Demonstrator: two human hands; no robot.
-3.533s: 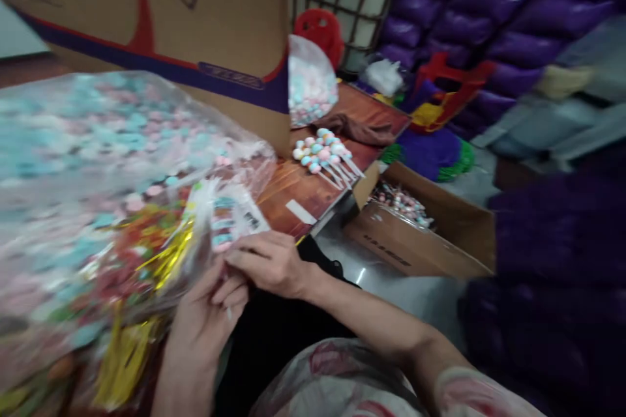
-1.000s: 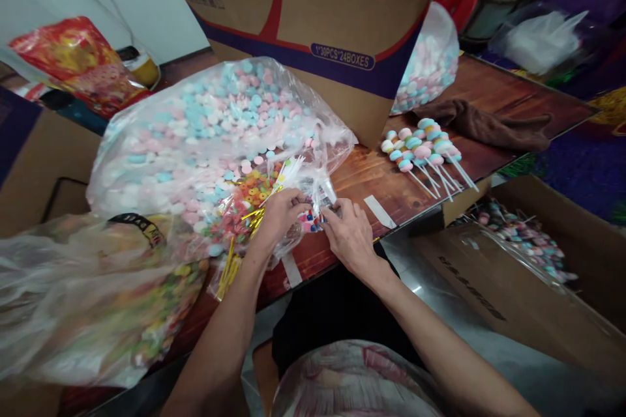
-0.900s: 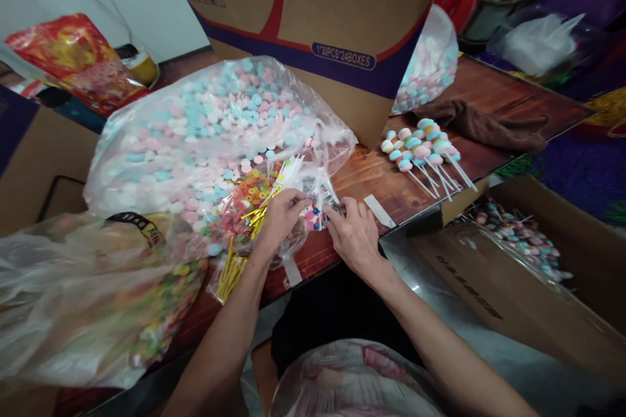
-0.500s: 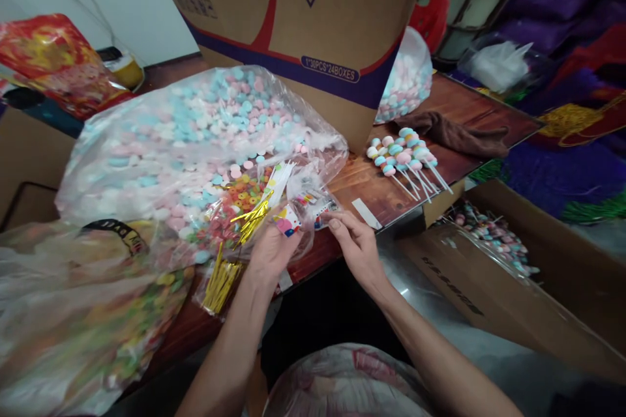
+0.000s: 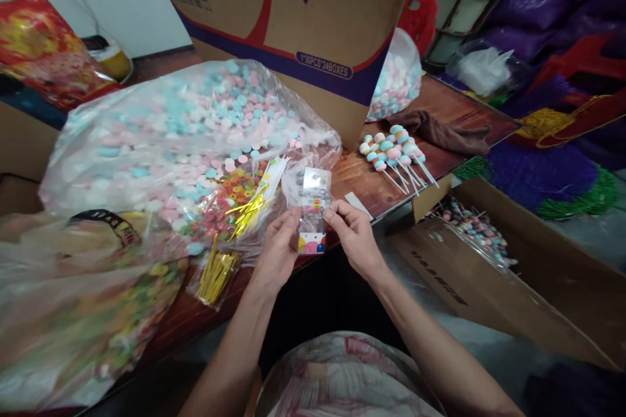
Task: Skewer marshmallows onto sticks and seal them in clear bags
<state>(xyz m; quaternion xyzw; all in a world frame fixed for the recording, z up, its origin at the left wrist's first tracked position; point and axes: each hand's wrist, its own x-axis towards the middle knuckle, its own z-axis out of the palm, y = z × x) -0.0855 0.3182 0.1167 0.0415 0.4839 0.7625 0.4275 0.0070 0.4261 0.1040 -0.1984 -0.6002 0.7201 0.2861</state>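
Note:
A small clear plastic bag (image 5: 314, 208) with a colourful dotted print stands upright between my hands over the table's front edge. My left hand (image 5: 281, 241) pinches its left side, and my right hand (image 5: 355, 234) pinches its right side. Just left of them lie gold twist ties (image 5: 247, 212), white sticks (image 5: 274, 176) and orange and red ring candies (image 5: 239, 189). A packet of gold twist ties (image 5: 215, 277) rests closer to me. Behind is a large clear bag of pink, blue and white candies (image 5: 195, 117).
Candy skewers on sticks (image 5: 394, 150) lie at the right of the table, near a brown cloth (image 5: 447, 130). A tall carton (image 5: 293, 32) stands behind. Below right, an open box (image 5: 440, 267) holds many skewers. At left is a bag of ring candies (image 5: 112, 313).
The small printed bag has been turned upright and spread flat between both hands. My left hand has shifted its grip to the bag's left edge. The view has moved slightly.

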